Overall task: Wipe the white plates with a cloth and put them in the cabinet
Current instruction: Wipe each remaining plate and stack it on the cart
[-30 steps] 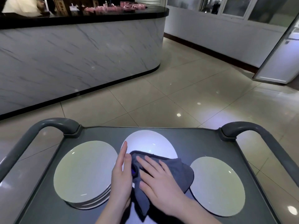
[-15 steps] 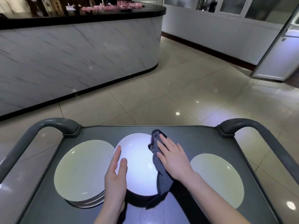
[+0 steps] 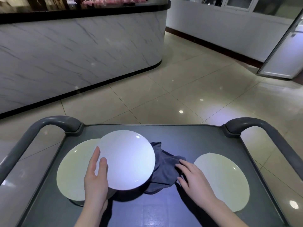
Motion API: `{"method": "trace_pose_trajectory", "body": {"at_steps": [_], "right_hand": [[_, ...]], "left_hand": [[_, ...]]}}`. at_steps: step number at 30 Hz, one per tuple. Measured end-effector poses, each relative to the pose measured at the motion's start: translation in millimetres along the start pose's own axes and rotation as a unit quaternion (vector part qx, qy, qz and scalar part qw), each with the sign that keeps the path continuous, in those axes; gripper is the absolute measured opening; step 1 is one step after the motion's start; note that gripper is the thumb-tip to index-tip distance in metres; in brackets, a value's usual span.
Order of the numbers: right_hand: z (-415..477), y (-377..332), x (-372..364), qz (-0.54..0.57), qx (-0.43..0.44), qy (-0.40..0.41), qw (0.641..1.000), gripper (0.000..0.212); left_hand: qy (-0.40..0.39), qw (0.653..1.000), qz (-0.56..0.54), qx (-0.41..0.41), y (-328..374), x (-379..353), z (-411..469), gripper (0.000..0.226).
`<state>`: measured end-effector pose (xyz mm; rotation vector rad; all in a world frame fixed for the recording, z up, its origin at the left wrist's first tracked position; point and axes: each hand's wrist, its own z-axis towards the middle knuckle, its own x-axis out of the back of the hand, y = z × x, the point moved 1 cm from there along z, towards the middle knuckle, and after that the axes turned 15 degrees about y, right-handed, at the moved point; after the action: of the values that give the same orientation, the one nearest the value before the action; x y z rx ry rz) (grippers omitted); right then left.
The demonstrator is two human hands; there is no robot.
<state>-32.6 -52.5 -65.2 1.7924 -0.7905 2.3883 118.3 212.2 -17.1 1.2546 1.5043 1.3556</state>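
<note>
On the grey cart top (image 3: 188, 138), my left hand (image 3: 95, 181) grips the near-left edge of a white plate (image 3: 129, 159), thumb on its face. The plate is raised and tilted, and it overlaps the stack of white plates (image 3: 72, 169) on the left. A single white plate (image 3: 221, 181) lies on the right. Between them the dark grey cloth (image 3: 164, 167) lies crumpled on the cart, partly under the raised plate. My right hand (image 3: 193, 179) rests on the cloth's right end with fingers spread.
Curved grey handles rise at the cart's far corners, the left handle (image 3: 55, 123) and the right handle (image 3: 257, 125). Beyond is tiled floor (image 3: 180, 89), a marble-fronted counter (image 3: 82, 51) at far left, and a glass door (image 3: 285, 51) at far right.
My left hand has lifted the middle plate and shifted it left over the stack. My right hand has drawn the cloth off the plate, down onto the cart to the right.
</note>
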Motion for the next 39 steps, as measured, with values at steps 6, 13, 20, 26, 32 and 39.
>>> {"method": "trace_pose_trajectory", "body": {"at_steps": [6,13,20,26,32,39], "right_hand": [[4.2,5.2,-12.0,-0.063,-0.010,0.029,0.998,0.070],[32.1,-0.4,-9.5,-0.005,-0.037,0.033,0.999,0.021],[-10.3,-29.9,-8.8,0.044,0.175,-0.004,0.984,0.044],[-5.4,-24.2,-7.2,0.125,0.089,-0.046,0.987,0.056],[11.1,-12.6,-15.2,0.070,0.065,-0.083,0.992,0.043],[11.9,-11.6,-12.9,-0.062,0.124,-0.134,0.981,0.050]], "left_hand": [[-0.028,1.000,-0.001,-0.003,-1.7,-3.1,-5.2,0.037],[-0.057,0.998,-0.002,0.000,-7.4,-12.4,-16.9,0.032],[-0.040,0.999,-0.004,0.009,-8.8,-8.0,-13.2,0.032],[-0.032,0.999,-0.004,0.001,-12.2,-3.2,-11.2,0.032],[-0.042,0.999,-0.009,0.002,-18.2,-2.0,-15.9,0.033],[-0.040,0.999,-0.001,0.001,-20.2,-1.1,-19.8,0.035]]}}
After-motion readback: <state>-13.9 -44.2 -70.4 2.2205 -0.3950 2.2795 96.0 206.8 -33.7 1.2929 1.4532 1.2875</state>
